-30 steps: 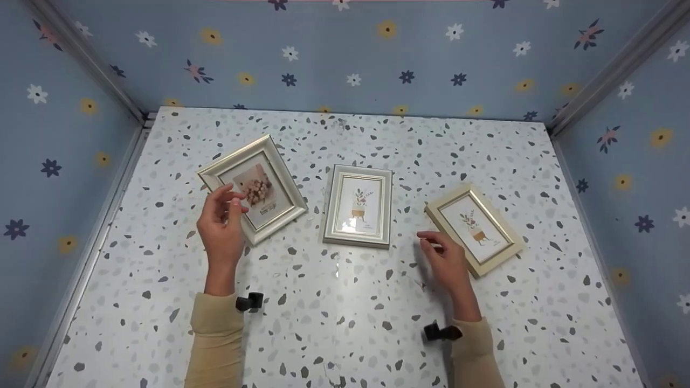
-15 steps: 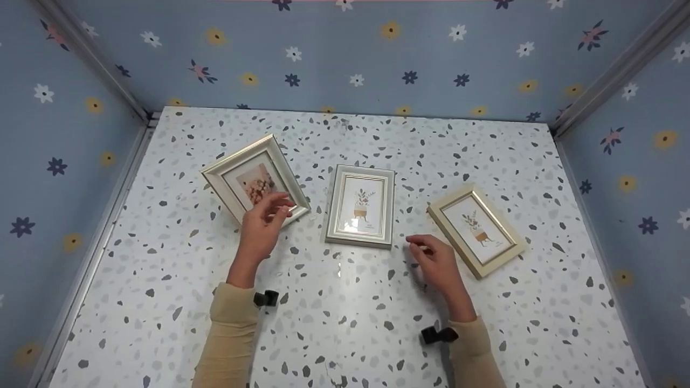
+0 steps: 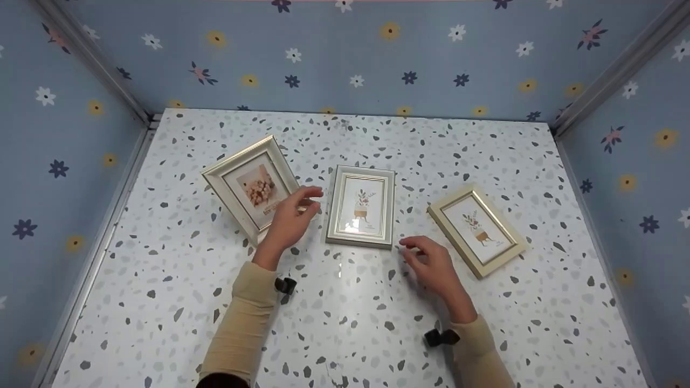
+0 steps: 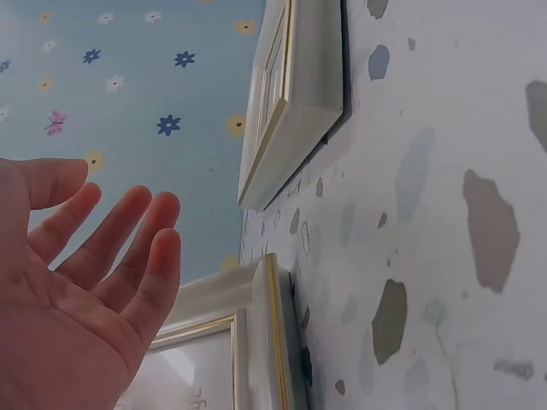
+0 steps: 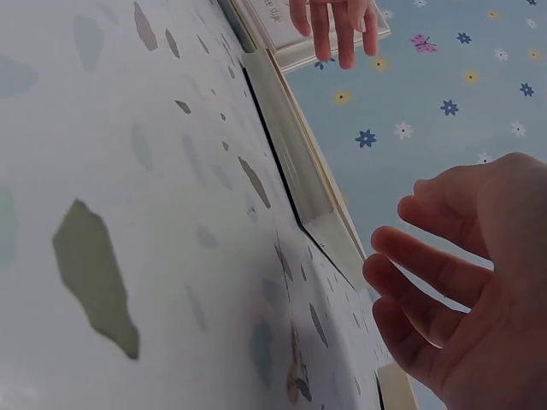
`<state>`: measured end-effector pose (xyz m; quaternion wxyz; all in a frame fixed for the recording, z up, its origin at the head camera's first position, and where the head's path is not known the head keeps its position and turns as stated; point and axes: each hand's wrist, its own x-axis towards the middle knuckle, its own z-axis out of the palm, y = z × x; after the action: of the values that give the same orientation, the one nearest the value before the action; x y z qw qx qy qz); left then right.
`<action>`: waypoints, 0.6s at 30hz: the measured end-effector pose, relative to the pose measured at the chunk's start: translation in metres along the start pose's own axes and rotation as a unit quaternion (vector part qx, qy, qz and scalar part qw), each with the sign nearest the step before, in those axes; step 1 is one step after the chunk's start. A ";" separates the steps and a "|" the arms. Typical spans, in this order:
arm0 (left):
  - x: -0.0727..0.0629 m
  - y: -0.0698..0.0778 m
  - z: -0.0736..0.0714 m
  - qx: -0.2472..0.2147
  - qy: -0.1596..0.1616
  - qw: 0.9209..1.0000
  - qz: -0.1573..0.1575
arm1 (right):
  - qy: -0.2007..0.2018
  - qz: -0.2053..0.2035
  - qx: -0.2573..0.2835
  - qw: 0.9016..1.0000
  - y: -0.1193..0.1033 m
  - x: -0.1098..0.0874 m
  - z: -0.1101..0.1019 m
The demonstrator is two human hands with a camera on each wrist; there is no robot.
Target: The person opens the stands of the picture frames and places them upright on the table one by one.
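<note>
Hands (image 3: 294, 218) (image 3: 431, 265) loosely curled, empty; in head view, left one hides right corner of flower-photo frame (image 3: 250, 186).

Middle frame (image 3: 360, 207) has a smooth silvery finish with thin gold trim, and its front is properly glossy, a white glare patch sitting low on it. Left frame (image 3: 253, 183) has a satiny metallic sheen on its smooth moulding. Right frame (image 3: 477, 231) is pale gold, with a shinier inner lip. Can't honestly tell from here if they're plastic or painted wood. Worktop (image 3: 345, 302) is smooth, speckled terrazzo-style, and shiny enough to throw a hazy reflection. Wall panels (image 3: 345, 59) are matt, corner rail (image 3: 97, 59) greyish metal, sleeve (image 3: 245, 307) soft wrinkled cloth.
</note>
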<state>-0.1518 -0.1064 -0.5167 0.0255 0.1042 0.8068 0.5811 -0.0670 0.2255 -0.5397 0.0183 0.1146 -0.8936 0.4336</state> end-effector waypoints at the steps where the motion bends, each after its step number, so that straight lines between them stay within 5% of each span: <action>1: 0.002 0.000 0.002 -0.001 -0.003 1.000 -0.002 | -0.002 -0.002 -0.002 1.000 0.000 0.000 0.000; 8: 0.020 0.000 0.017 0.010 -0.017 1.000 -0.009 | -0.004 -0.011 0.016 1.000 0.004 -0.001 -0.003; 18: 0.045 -0.006 0.034 0.054 0.027 0.996 -0.067 | 0.004 -0.006 0.038 0.999 0.008 0.000 -0.005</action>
<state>-0.1910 -0.0674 -0.5294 0.0372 0.0356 0.8426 0.5361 -0.0689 0.2346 -0.5427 0.0202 0.1189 -0.8759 0.4672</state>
